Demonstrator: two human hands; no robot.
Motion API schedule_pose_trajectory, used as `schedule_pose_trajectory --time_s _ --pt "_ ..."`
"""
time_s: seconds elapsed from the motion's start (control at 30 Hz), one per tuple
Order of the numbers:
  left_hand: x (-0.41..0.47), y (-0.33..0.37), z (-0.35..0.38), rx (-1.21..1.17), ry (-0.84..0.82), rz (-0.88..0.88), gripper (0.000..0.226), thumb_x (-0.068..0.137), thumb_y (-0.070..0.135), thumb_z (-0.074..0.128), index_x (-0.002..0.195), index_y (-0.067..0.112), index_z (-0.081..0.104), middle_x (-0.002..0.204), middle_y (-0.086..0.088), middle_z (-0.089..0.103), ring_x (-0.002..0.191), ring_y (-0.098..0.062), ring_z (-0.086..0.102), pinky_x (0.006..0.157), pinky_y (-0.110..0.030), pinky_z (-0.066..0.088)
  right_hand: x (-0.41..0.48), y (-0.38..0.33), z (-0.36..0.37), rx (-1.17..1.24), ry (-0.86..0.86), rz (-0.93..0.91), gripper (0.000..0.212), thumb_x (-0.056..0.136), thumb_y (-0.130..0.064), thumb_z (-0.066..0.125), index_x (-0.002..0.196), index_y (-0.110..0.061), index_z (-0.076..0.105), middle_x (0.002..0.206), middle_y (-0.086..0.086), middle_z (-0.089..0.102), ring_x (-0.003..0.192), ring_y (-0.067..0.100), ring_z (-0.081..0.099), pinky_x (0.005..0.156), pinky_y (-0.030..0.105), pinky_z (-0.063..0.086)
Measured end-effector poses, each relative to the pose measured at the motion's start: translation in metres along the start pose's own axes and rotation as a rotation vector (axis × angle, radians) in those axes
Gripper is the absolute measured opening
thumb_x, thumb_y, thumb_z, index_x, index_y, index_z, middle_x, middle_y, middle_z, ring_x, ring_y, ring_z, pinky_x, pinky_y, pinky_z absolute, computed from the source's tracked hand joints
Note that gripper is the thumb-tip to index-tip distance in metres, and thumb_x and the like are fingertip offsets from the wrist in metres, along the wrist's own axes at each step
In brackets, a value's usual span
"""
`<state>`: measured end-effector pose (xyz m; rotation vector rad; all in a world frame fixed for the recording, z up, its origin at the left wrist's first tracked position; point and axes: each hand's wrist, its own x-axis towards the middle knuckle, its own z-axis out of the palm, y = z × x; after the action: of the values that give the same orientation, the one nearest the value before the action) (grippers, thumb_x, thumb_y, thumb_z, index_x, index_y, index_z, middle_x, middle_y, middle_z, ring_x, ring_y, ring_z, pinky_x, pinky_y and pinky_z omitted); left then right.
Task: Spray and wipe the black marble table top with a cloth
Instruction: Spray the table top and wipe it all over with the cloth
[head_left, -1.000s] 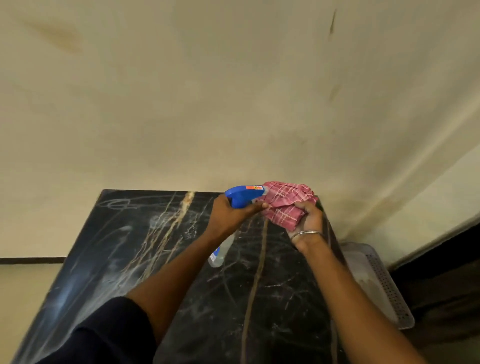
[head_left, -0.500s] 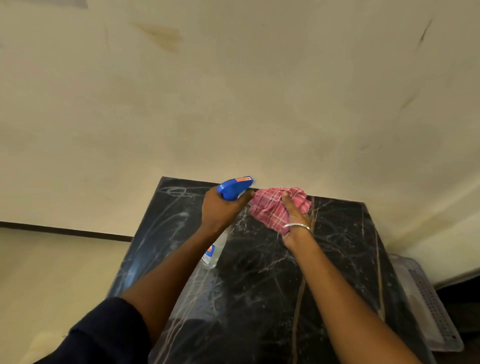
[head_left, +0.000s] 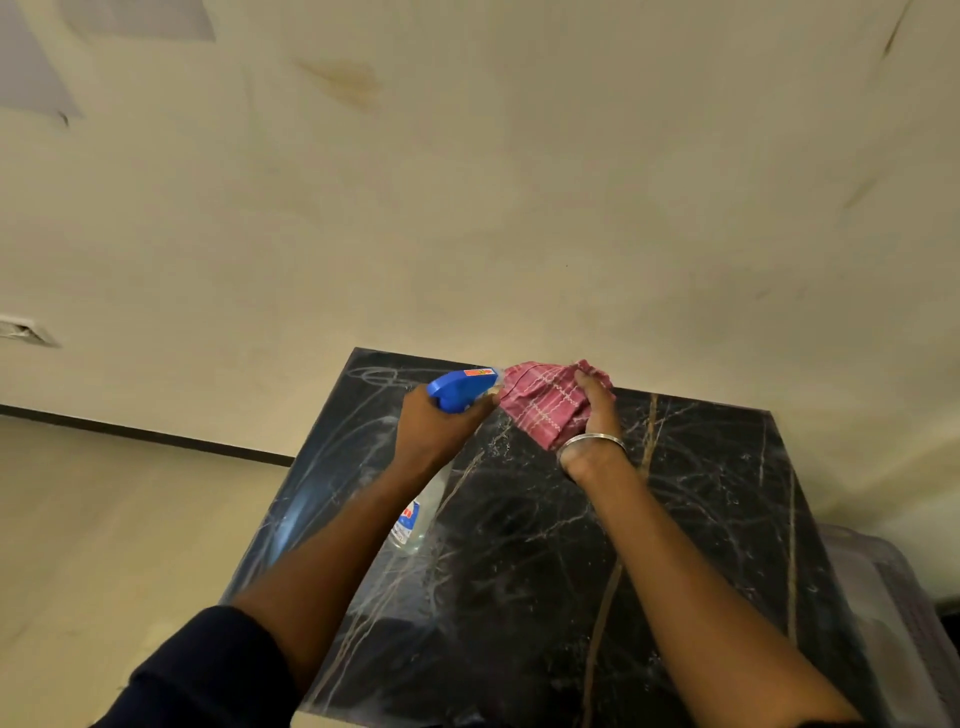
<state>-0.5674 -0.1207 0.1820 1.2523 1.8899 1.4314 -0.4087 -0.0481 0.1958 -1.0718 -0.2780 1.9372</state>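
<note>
both hands have shifted along the far edge of the table top (head_left: 701, 493), away from its far right corner and toward the middle; part of that shift may be the head camera turning. grips unchanged on both sides.

left hand (head_left: 434, 436): fingers curled round the neck of the spray bottle (head_left: 460, 388), blue head uppermost, clear body hanging below the wrist over the marble. whether a finger presses the trigger cannot be told.

right hand (head_left: 595, 410): fingers closed over a bunched pink checked cloth (head_left: 540, 410), metal bangle (head_left: 592, 441) at the wrist.

the nozzle points right, straight at the cloth, its tip touching or just short of it. the cloth sits just right of the left hand, at the far edge; whether it rests on the marble or is held above it cannot be told.

finding: the spray is aimed at the cloth rather than the stone, so wetting the cloth is judged the step in hand. pale smears lie on the marble left of and below the left hand, so wiping is judged largely outstanding.
</note>
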Motion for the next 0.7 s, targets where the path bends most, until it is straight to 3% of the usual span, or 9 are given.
schedule_pose_trajectory --time_s 0.37,0.53,0.7 --pt "-0.01 0.005 0.002 0.03 0.071 -0.065 0.014 0.079 0.016 0.071 0.072 0.016 0.059 0.057 -0.002 0.053 0.05 -0.012 0.049 0.055 -0.031 0.049 0.002 0.005 -0.008 -0.01 -0.011 -0.046 0.017 0.09 -0.022 0.059 0.106 -0.014 0.059 0.1 0.011 0.066 0.092 0.03 0.063 0.07 0.043 0.051" --pt "-0.007 0.002 -0.001 0.088 0.038 -0.056 0.012 0.078 0.018 0.07 0.071 0.014 0.06 0.057 -0.004 0.053 0.051 -0.013 0.049 0.054 -0.031 0.048 0.005 0.017 -0.008 -0.018 0.013 -0.032 0.025 0.09 -0.023 0.058 0.112 -0.013 0.058 0.102 0.013 0.066 0.094 0.032 0.062 0.076 0.045 0.05" --pt "-0.002 -0.01 -0.016 0.048 0.013 -0.063 0.019 0.08 0.019 0.071 0.071 0.027 0.057 0.06 -0.002 0.054 0.054 -0.012 0.05 0.057 -0.029 0.048 0.01 0.026 0.004 -0.005 0.03 -0.044 0.02 0.089 -0.022 0.058 0.107 -0.013 0.057 0.103 0.013 0.064 0.095 0.032 0.061 0.086 0.049 0.048"
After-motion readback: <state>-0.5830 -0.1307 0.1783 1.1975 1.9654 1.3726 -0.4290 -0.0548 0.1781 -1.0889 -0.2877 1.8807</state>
